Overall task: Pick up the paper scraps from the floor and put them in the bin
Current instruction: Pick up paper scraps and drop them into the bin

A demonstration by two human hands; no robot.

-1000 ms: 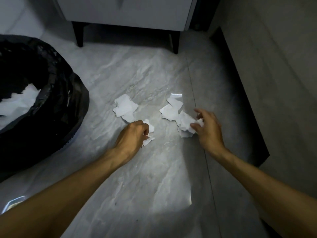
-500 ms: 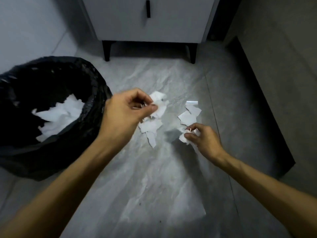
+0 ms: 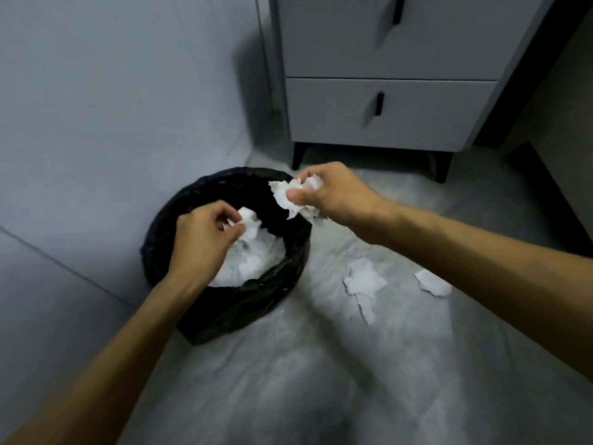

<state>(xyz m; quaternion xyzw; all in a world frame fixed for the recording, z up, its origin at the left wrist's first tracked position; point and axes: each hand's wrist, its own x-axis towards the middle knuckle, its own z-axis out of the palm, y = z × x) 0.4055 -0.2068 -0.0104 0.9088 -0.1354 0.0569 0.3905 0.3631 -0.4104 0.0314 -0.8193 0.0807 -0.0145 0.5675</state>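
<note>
A round bin (image 3: 244,309) lined with a black bag stands on the floor by the wall, with white paper (image 3: 253,261) lying inside it. My left hand (image 3: 202,239) hovers over the bin's opening, pinching a few white scraps (image 3: 248,221). My right hand (image 3: 330,191) is above the bin's right rim, shut on a crumpled bunch of white scraps (image 3: 288,195). More scraps lie on the grey marbled floor right of the bin: a torn cluster (image 3: 364,284) and a single piece (image 3: 431,282).
A grey drawer cabinet (image 3: 385,114) on short black legs stands behind the bin. A pale wall (image 3: 112,107) runs along the left, close to the bin. A dark panel (image 3: 561,139) rises at the right edge.
Both hands have lifted off the floor with scraps and moved left to above the bin. The view has swung left and up, bringing the bin to the middle.
</note>
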